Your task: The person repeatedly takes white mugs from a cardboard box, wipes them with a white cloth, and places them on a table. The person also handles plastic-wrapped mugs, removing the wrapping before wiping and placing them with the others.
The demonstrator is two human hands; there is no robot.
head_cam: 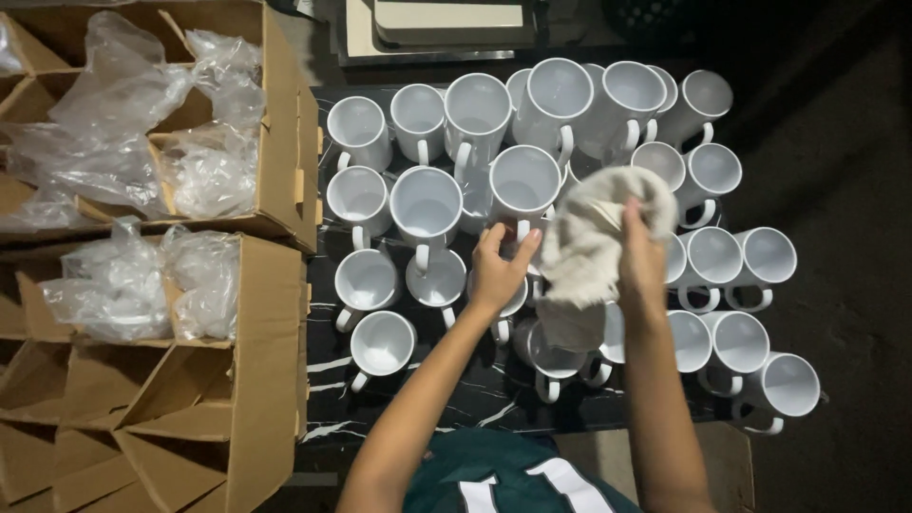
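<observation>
Near the middle of the dark marbled table, among many white mugs: one white mug gripped at its lower rim by the left hand, fingertips pinching the rim just above the handle, thumb angled up on the right side. Forearm stretched up from the lower edge, wrist straight, palm turned down. Mug upright, mouth open to the camera, sitting just beyond the fingertips and resting among its neighbours.

Just beside it to the right: a crumpled off-white cloth, bunched and draped over further mugs, touching the held mug's right side. Right hand laid on the cloth's right edge, fingers curled into the fabric and pressed together (exact grip hidden by folds). Right forearm rising nearly vertical from the bottom edge.

Around both hands: mugs standing in rough rows, handles mostly pointing down, some leaning on one another at the back.

Further left: open cardboard boxes with dividers, clear plastic bags crumpled inside the compartments. At the bottom: a dark green jersey with white markings.
</observation>
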